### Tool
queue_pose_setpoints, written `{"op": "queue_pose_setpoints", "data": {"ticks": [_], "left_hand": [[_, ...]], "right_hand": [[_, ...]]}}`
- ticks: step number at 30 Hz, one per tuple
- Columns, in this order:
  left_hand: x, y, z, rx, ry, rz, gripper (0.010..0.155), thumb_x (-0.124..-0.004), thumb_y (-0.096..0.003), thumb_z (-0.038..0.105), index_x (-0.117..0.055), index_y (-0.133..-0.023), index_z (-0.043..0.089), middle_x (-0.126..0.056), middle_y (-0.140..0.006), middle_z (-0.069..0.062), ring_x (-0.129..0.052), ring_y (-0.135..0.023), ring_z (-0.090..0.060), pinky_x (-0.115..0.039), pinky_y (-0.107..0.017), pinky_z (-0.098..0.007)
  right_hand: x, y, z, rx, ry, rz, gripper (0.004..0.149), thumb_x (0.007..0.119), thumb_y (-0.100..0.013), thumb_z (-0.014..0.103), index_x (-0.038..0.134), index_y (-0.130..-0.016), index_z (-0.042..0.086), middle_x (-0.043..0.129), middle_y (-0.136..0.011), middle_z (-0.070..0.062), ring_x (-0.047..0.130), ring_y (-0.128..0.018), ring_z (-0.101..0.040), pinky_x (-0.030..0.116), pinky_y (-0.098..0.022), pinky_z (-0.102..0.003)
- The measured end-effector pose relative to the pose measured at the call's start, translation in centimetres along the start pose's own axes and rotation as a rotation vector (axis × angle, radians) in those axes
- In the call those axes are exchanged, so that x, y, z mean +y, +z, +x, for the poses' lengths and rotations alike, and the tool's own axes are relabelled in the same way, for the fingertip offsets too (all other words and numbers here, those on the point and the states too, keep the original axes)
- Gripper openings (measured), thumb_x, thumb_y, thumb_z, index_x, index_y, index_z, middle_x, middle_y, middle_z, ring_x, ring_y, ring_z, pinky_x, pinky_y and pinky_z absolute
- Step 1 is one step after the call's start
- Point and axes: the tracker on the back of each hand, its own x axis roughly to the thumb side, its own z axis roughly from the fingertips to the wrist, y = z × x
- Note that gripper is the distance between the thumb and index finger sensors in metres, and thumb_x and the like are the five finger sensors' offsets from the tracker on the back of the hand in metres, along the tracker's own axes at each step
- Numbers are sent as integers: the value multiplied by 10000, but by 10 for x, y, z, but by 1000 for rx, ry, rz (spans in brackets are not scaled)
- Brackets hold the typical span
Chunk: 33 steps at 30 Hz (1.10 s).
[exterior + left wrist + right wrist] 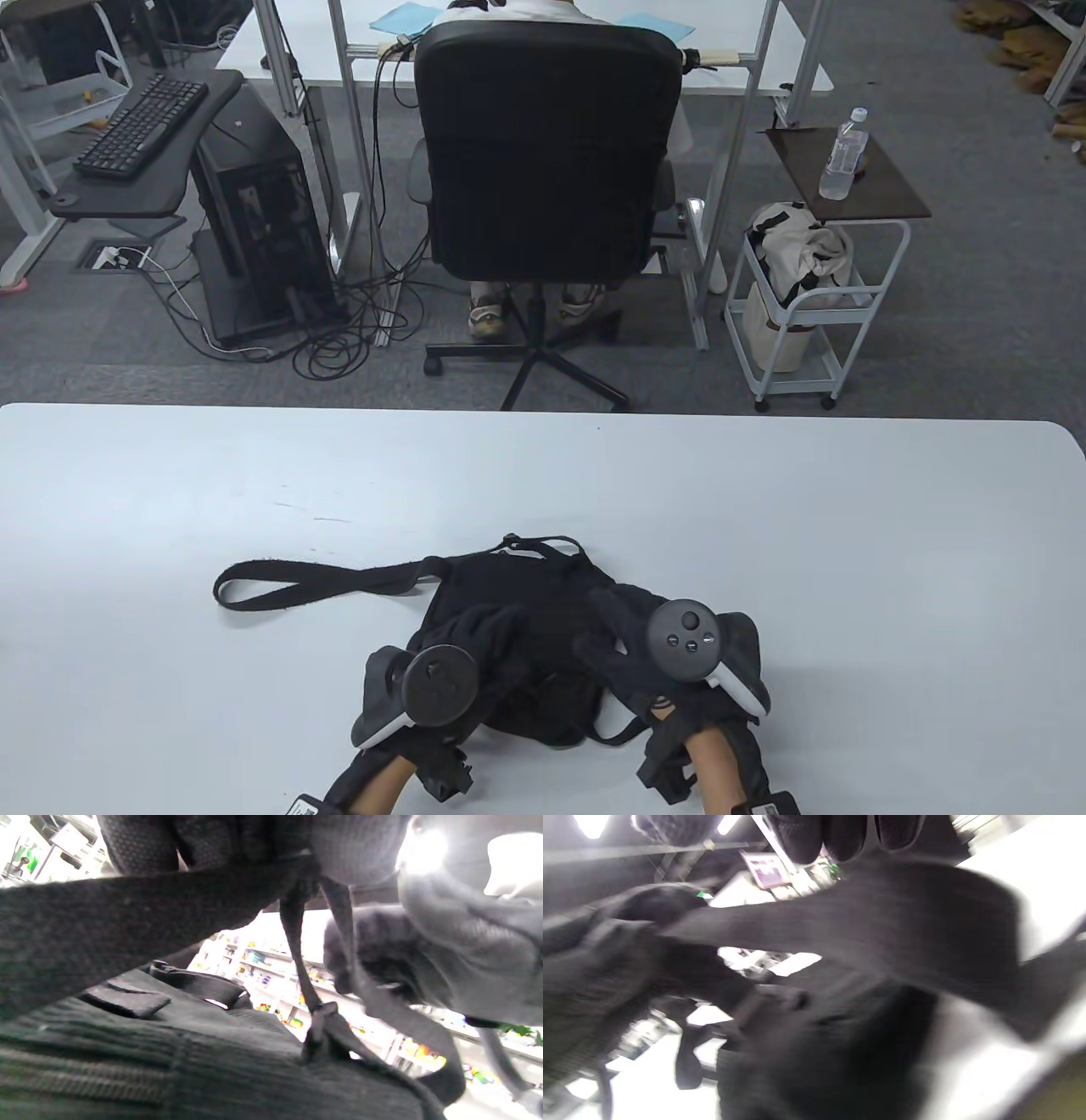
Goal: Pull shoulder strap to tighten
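Note:
A black backpack (517, 611) lies on the white table (764, 526) near the front edge. One padded shoulder strap (280, 581) loops out flat to the left. My left hand (475, 637) is on the bag's left side and grips a wide raised strap (106, 925). A thin webbing strap (297, 955) runs from it down to a buckle (322, 1018) on the bag. My right hand (624, 641) is on the bag's right side. Its fingers (840, 836) curl over another wide strap (865, 925), held off the table. That view is blurred.
The backpack takes up the front middle of the table. Beyond the far table edge stand a black office chair (547, 144), a computer tower (259, 221) and a white cart (814, 306) with a water bottle (844, 157).

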Motion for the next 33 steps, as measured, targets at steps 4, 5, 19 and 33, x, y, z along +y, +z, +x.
{"op": "queue_pose_setpoints", "data": {"ticks": [4, 5, 19, 33], "left_hand": [[-1, 0, 7, -19, 30, 4, 624, -694, -515, 462, -571, -1084, 237, -691, -1082, -32, -869, -939, -233, -708, -736, -529], [-1, 0, 6, -4, -5, 10, 623, -704, -512, 450, -573, -1079, 227, -688, -1080, -39, -867, -938, -239, -709, -732, -533], [-2, -2, -4, 33, -48, -12, 632, -670, -522, 477, -572, -1085, 206, -700, -1072, -42, -871, -935, -236, -711, -732, -558], [-3, 0, 10, -22, -94, 4, 625, -696, -515, 481, -551, -1078, 254, -691, -1076, -15, -872, -940, -211, -716, -737, -533]], "right_hand": [[26, -14, 19, -13, 7, 100, 663, 581, -506, 553, 646, -1051, 180, 631, -1091, -137, 575, -1009, -434, 367, -711, -741], [28, -16, 20, -3, 1, 99, 616, 570, -516, 526, 722, -964, 132, 744, -968, -149, 693, -906, -431, 430, -701, -727], [-19, 13, -33, 112, 163, 10, 342, 688, -532, 402, 865, -714, 172, 856, -741, -110, 782, -716, -403, 573, -649, -661], [30, -15, 21, 15, 12, 39, 531, 632, -513, 502, 776, -842, 110, 809, -808, -158, 756, -796, -446, 461, -677, -744]]}}
